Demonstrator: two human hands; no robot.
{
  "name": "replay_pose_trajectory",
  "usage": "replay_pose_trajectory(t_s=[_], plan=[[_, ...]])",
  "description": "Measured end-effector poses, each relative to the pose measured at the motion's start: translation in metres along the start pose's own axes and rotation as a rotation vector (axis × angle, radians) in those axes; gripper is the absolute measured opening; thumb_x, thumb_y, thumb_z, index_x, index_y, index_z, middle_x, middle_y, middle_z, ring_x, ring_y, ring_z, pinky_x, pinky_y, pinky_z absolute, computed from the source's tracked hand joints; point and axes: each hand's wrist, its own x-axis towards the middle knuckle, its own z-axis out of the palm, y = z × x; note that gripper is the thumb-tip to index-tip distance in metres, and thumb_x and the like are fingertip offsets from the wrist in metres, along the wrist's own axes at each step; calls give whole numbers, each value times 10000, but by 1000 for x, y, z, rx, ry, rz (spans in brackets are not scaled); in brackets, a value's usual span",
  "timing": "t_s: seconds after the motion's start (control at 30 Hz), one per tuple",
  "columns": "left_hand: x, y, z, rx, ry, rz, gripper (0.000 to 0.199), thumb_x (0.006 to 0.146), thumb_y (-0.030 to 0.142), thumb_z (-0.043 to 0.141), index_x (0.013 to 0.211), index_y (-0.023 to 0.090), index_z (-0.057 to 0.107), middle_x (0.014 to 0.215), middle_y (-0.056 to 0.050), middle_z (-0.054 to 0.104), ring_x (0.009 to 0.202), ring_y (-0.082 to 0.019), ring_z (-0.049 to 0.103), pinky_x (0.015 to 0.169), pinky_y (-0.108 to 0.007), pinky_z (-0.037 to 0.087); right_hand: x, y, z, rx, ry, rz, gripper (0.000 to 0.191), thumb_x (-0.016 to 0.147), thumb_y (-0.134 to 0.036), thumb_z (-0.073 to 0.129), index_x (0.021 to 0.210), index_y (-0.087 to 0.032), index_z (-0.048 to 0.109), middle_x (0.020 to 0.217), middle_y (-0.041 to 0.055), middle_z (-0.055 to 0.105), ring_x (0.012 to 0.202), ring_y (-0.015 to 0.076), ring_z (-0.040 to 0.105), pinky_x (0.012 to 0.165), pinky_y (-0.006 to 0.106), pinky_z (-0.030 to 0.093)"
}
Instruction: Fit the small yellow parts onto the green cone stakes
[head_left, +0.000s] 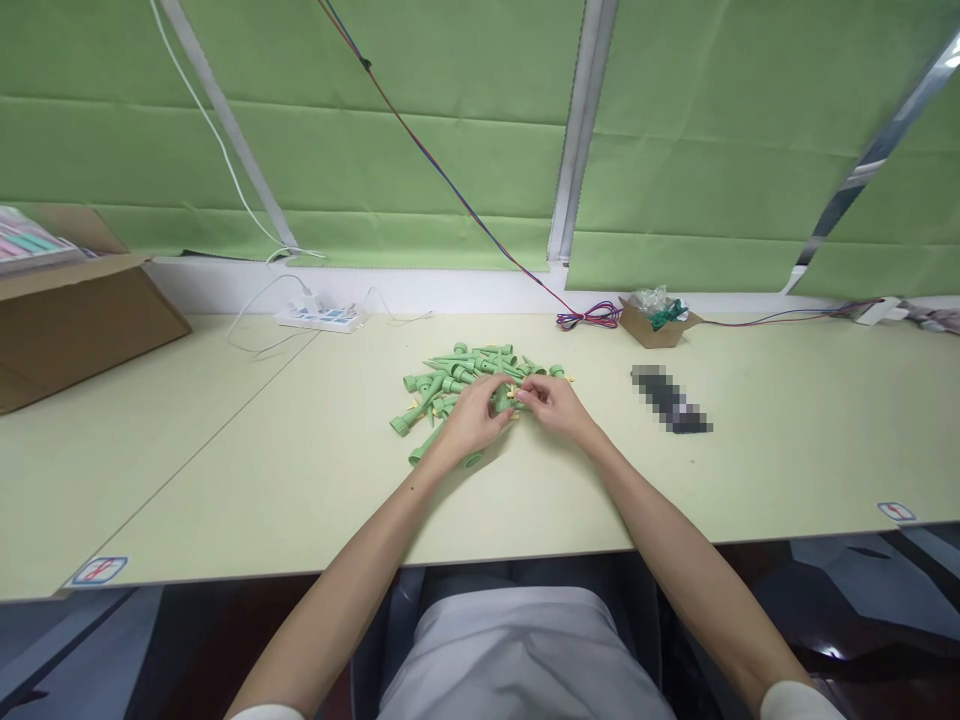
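Note:
Several green plastic spikes with round caps lie in a loose pile [431, 393] on the pale table, with small yellow pieces among them. At the pile's right side, my left hand [478, 412] is closed round a green part [501, 398]. My right hand [553, 402] pinches a small yellow piece [512, 392] against that green part. The fingertips of both hands nearly meet, and they partly hide the parts between them.
A cardboard box [90, 325] stands at the far left. Behind the pile are a white power strip [321, 317], a bundled cable [589, 316] and a small open carton [654, 330] with plastic bags. A dark, pixelated object [670, 400] lies to the right.

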Motion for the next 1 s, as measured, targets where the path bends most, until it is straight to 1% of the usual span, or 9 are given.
replay_pose_trajectory(t_s=[0.17, 0.27, 0.4, 0.5, 0.63, 0.77, 1.0], plan=[[-1, 1, -1, -15, -17, -17, 388, 824, 242, 604, 1208, 188, 590, 908, -34, 684, 641, -164, 591, 672, -309, 472, 0, -2, 0, -24, 15, 13, 304, 874, -448, 571, 708, -195, 590, 624, 5, 552, 561, 143, 450, 551, 272, 318], [-2, 4, -2, -48, -32, -39, 355, 835, 256, 597, 1185, 213, 560, 855, -11, 668, 635, -172, 603, 626, -297, 453, -1, -6, 0, -21, 32, 20, 320, 853, -474, 599, 690, -199, 584, 590, -2, 533, 539, 143, 439, 533, 276, 318], [-2, 5, -4, -121, -59, -50, 276, 858, 264, 562, 1129, 233, 518, 881, -2, 650, 602, -155, 586, 568, -274, 416, -4, -13, 3, -24, 33, -24, 318, 830, -463, 628, 659, -206, 552, 568, -10, 510, 535, 140, 442, 548, 282, 344], [-3, 4, -4, -152, -71, -25, 240, 849, 217, 533, 1085, 231, 494, 927, -10, 630, 631, -144, 577, 583, -264, 407, -6, -16, 6, -35, 41, -53, 308, 817, -440, 638, 645, -208, 528, 550, -20, 478, 527, 130, 422, 546, 279, 342], [-3, 2, -4, -187, -84, 5, 241, 821, 173, 515, 1051, 227, 466, 959, -12, 599, 647, -128, 543, 603, -255, 395, -7, -17, 9, -76, 42, -72, 319, 811, -435, 635, 631, -212, 496, 535, -28, 451, 521, 122, 396, 544, 276, 332], [-2, 1, -4, -223, -107, 12, 248, 804, 153, 506, 1032, 226, 446, 932, 0, 580, 629, -116, 497, 591, -243, 375, -7, -16, 11, -88, 40, -84, 344, 818, -454, 632, 624, -216, 475, 533, -30, 452, 521, 122, 390, 552, 276, 331], [-3, 2, -5, -237, -116, 11, 237, 813, 154, 508, 1033, 220, 446, 914, 3, 575, 647, -113, 493, 608, -237, 377, -7, -16, 13, -84, 42, -105, 350, 832, -431, 632, 612, -213, 468, 519, -38, 433, 510, 116, 376, 548, 275, 319]])
